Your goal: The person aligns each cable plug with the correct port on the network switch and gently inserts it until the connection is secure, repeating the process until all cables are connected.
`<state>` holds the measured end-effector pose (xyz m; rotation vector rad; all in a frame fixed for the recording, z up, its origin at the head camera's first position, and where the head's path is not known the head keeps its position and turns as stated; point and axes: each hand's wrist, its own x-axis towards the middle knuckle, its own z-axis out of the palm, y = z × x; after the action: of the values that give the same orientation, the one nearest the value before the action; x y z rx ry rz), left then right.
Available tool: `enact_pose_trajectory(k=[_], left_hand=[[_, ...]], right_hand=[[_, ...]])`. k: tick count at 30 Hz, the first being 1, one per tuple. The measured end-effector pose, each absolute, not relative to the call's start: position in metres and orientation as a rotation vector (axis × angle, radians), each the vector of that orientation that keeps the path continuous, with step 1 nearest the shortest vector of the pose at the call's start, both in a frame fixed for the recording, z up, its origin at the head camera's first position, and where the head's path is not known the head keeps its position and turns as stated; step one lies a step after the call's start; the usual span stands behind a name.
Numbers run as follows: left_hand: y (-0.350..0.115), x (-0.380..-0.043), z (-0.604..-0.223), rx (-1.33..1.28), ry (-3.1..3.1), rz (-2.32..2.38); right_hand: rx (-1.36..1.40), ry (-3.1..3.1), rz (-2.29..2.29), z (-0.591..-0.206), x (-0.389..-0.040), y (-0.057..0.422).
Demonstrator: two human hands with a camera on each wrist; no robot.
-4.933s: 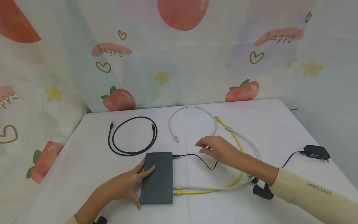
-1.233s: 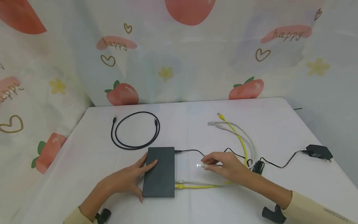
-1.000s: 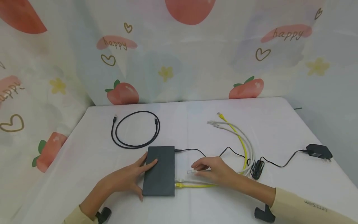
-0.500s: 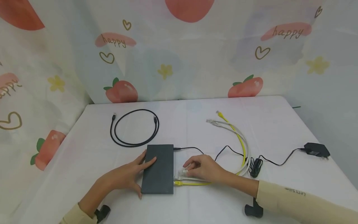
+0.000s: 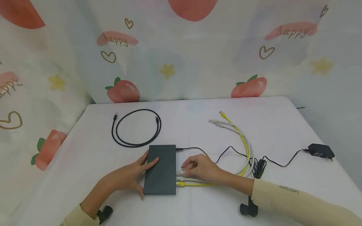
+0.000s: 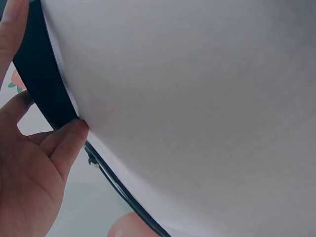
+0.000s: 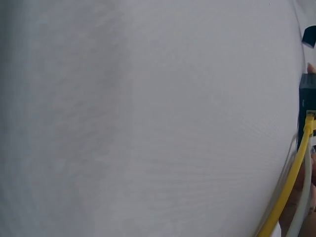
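A dark flat box with ports, a network switch (image 5: 161, 169), lies on the white table. My left hand (image 5: 127, 177) holds its left side, the index finger over the top and the thumb at the near corner; the left wrist view shows fingers at the edge of the switch (image 6: 47, 69). My right hand (image 5: 203, 169) pinches a clear-ended grey Ethernet plug (image 5: 180, 172), its tip right at the switch's right side. Just nearer, a grey plug (image 5: 181, 178) and a yellow plug (image 5: 181, 184) sit in ports. The yellow cable (image 7: 291, 182) crosses the right wrist view.
A coiled black cable (image 5: 138, 145) lies behind the switch. Free grey cable ends (image 5: 217, 123) and a yellow end (image 5: 223, 115) rest at the back right. A thin power lead (image 5: 192, 147) leaves the switch; a black power adapter (image 5: 320, 151) lies far right.
The right hand has picked up a grey cable end and moved left and nearer, bringing its plug to the switch's side beside the two seated plugs. The left hand stays on the switch.
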<state>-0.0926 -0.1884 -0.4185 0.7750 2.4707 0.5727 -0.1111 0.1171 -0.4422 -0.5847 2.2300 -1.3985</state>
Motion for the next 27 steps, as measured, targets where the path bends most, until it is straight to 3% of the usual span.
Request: enact_pose_trajectory(k=[27], left_hand=[[-0.182,-0.093,-0.414,0.796,2.511,0.514]], right_hand=[[-0.522,2.228,-1.344,-0.438,-0.111,0.106]])
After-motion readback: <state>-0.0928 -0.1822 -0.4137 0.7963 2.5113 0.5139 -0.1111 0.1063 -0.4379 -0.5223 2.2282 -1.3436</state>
